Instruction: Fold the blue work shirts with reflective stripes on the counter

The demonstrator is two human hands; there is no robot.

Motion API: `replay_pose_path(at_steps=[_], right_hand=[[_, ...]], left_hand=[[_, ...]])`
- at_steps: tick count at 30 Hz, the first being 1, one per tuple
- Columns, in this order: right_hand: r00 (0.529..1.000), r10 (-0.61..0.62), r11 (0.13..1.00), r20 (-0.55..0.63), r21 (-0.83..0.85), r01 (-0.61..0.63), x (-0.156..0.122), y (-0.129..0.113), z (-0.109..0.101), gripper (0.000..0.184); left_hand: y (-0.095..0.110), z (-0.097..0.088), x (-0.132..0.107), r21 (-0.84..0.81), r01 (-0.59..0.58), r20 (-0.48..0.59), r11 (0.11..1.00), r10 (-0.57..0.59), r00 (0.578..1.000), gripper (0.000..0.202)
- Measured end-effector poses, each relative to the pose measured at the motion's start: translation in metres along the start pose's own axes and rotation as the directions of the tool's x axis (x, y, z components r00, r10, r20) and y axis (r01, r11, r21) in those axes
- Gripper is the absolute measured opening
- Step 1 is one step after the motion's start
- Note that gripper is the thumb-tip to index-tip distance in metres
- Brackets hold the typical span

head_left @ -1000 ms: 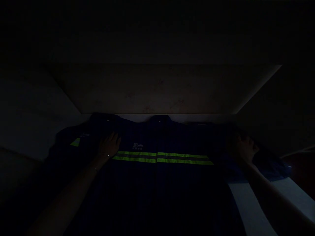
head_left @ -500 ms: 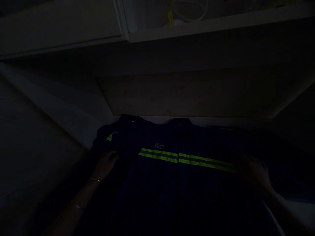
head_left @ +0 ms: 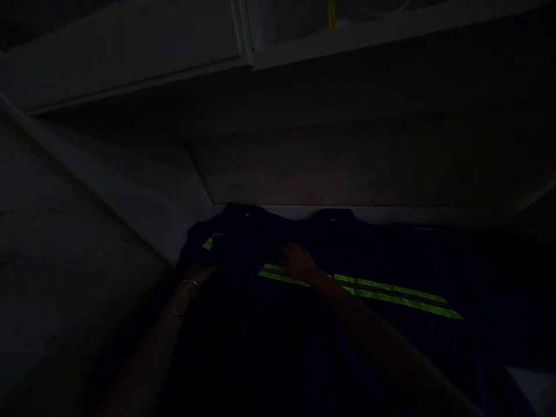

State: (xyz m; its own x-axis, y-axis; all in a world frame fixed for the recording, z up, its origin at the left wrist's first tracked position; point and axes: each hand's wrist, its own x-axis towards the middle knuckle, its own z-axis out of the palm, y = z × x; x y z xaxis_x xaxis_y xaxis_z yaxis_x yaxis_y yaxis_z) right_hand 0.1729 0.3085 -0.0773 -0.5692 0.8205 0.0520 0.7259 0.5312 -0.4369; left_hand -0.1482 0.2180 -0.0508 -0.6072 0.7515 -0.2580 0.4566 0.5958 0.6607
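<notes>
Dim recess point(head_left: 356, 168): dark-blue garments point(head_left: 282, 324) | shelf point(head_left: 391, 43): yellow tag point(head_left: 331, 15) | right hand point(head_left: 299, 262) on garments

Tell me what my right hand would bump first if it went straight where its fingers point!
Probably the left jacket, up toward its collar. Your right hand points that way across the dark cloth. It's too dark to tell whether the fingertips already touch it.
</notes>
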Motion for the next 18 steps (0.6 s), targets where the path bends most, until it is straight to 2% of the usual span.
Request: replay_pose_path(at_steps=[3,5,8,10,12,14,16,18], right_hand=[[1.000,-0.006,0.995,0.023,-0.097,0.008,0.010,-0.006,0.023,0.051],[0.999,-0.023,0.986,0.024,-0.165,0.027,0.008,-0.006,0.031,0.052],[0.996,-0.084,0.980,0.011,-0.181,0.085,0.000,-0.006,0.031,0.050],[0.988,-0.156,0.977,-0.016,-0.147,0.152,-0.010,-0.009,0.024,0.046],[0.974,-0.219,0.972,-0.055,-0.102,0.213,-0.024,-0.015,0.017,0.043],[0.965,-0.243,0.970,-0.095,-0.048,0.239,-0.045,-0.022,0.011,0.039],[0.965,-0.238,0.969,-0.107,0.040,0.243,-0.070,-0.026,0.004,0.036],[0.973,-0.212,0.958,-0.093,0.175,0.226,-0.100,-0.024,-0.005,0.033]], left_hand=[[0.006,-0.008,-0.004,-0.155,0.023,0.066,0.988,-0.013,0.998,0.038],[0.014,-0.015,-0.007,-0.246,0.011,0.086,0.969,0.011,0.996,0.039],[0.036,-0.022,-0.013,-0.371,-0.045,0.097,0.928,0.087,0.992,0.048],[0.057,-0.023,-0.024,-0.453,-0.086,0.140,0.888,0.166,0.976,0.054],[0.079,-0.017,-0.042,-0.515,-0.119,0.235,0.849,0.273,0.933,0.057],[0.100,-0.003,-0.063,-0.532,-0.149,0.349,0.833,0.377,0.858,0.058],[0.115,0.021,-0.082,-0.491,-0.201,0.441,0.848,0.441,0.782,0.057],[0.125,0.051,-0.094,-0.399,-0.269,0.505,0.877,0.454,0.734,0.056]])
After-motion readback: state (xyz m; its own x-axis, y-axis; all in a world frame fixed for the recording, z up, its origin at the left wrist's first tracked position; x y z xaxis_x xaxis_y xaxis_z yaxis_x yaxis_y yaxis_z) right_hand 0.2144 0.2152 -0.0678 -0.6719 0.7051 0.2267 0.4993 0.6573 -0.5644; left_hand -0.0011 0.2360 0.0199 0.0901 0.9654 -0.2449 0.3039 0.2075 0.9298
